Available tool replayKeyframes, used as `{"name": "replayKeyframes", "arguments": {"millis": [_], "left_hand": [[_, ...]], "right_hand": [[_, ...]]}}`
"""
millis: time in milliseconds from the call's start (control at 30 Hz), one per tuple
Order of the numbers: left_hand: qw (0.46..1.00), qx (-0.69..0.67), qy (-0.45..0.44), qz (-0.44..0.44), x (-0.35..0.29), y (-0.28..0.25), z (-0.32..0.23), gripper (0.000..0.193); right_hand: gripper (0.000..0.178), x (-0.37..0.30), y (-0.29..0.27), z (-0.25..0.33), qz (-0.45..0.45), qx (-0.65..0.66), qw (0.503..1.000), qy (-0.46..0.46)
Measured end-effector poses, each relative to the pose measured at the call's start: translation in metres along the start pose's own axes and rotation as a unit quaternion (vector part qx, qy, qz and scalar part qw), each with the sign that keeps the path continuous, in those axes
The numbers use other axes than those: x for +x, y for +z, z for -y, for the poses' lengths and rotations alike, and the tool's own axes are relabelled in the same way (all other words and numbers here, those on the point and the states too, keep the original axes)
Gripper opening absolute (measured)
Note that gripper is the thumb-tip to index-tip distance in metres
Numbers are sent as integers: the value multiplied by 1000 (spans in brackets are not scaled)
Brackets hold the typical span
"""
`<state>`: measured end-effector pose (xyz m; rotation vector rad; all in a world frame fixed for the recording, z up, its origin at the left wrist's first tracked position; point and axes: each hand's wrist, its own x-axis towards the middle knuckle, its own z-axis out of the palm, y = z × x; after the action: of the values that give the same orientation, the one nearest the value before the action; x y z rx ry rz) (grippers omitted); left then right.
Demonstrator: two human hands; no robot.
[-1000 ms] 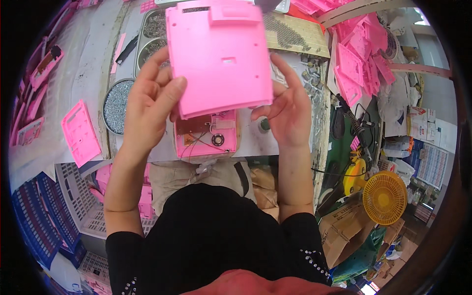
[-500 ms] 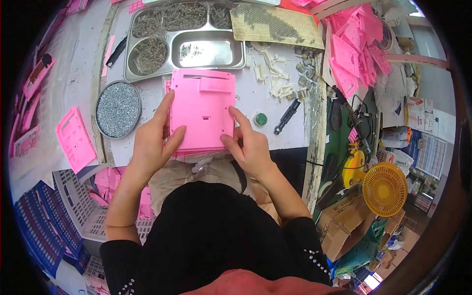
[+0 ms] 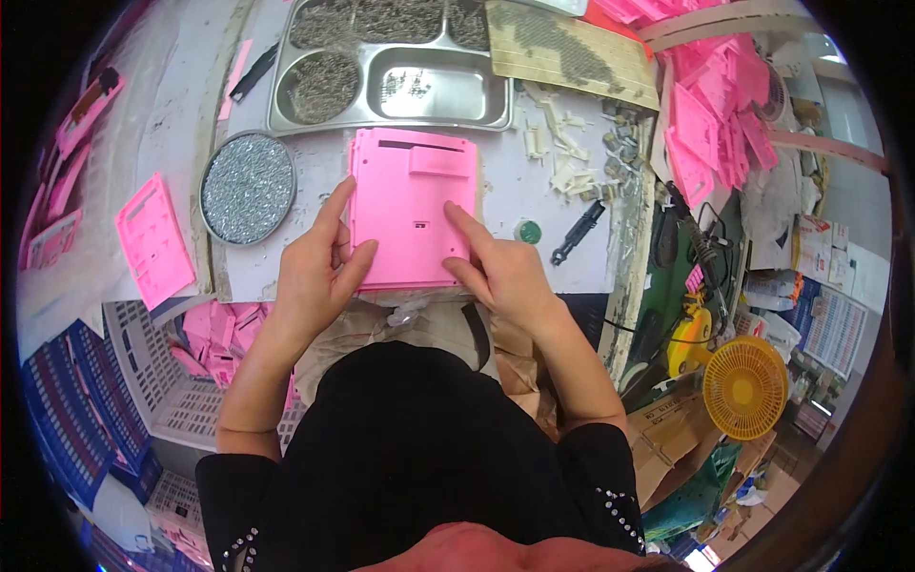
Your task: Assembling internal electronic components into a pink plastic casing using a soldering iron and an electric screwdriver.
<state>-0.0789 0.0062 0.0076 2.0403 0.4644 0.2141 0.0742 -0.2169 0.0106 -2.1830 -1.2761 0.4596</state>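
Note:
A pink plastic casing (image 3: 391, 205) lies in front of me on the white worktop, roughly upright in view. It has a long slot near its far edge, a raised rectangular block and a small opening at mid-face. My left hand (image 3: 319, 272) grips its left edge, thumb at the near-left corner and fingers along the side. On the right side my right hand (image 3: 505, 272) holds it, index fingertip and thumb resting on the face and the other fingers curled. More pink layers show under its edges. A round dish of small silver screws (image 3: 248, 188) stands left of it.
Beyond the casing is a steel compartment tray (image 3: 367, 116) of small metal parts, beside a yellowish board (image 3: 534, 62). White plastic pieces (image 3: 572, 176), a green-topped round container (image 3: 527, 232) and a black tool (image 3: 579, 233) lie right. A pink panel (image 3: 155, 240) lies left; a yellow fan (image 3: 745, 388) stands right.
The view has shifted, so the tray and dish appear further right. My right index finger has moved inward from the casing's right edge onto its face. Both hands stay on the casing.

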Motion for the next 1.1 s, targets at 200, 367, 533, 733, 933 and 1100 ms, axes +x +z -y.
{"name": "replayKeyframes", "arguments": {"millis": [200, 367, 533, 733, 933, 1100], "left_hand": [[999, -22, -14, -26, -12, 6, 7, 60], [997, -51, -30, -49, -22, 12, 15, 55], [997, -62, -48, -28, -17, 8, 16, 54], [981, -166, -42, -92, -28, 10, 16, 44], [994, 52, -31, -90, -80, 27, 17, 39], [993, 37, 1, -115, -83, 40, 22, 18]], "right_hand": [[63, 6, -5, 4, 29, 29, 999, 6], [62, 10, -10, 8, 60, -27, 998, -3], [48, 29, -27, 35, 94, -167, 981, -19], [35, 87, 7, 39, 10, -31, 960, -279], [41, 94, 20, 42, 72, -7, 926, -370], [44, 95, 25, 41, 87, -19, 924, -372]]}}
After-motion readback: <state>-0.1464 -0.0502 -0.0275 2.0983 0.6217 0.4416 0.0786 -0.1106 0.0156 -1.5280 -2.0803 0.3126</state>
